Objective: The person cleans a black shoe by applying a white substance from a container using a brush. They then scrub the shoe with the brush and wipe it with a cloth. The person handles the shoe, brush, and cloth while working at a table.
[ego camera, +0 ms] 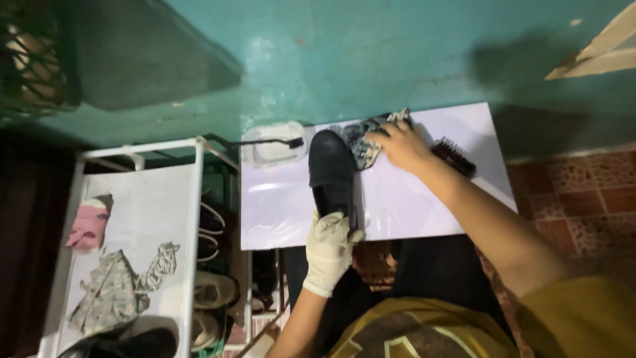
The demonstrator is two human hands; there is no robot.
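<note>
A black shoe lies on a white board set across my lap, toe pointing away from me. My left hand, in a pale glove, grips the shoe's heel end at the board's near edge. Bare, my right hand presses down on a patterned dark cloth that lies right beside the shoe's toe. A dark brush rests on the board just right of that hand.
A clear shallow tub with a small black brush across it sits at the board's far left corner. To the left stands a white shoe rack holding shoes, with rags and a pink cloth on top. A teal wall is ahead.
</note>
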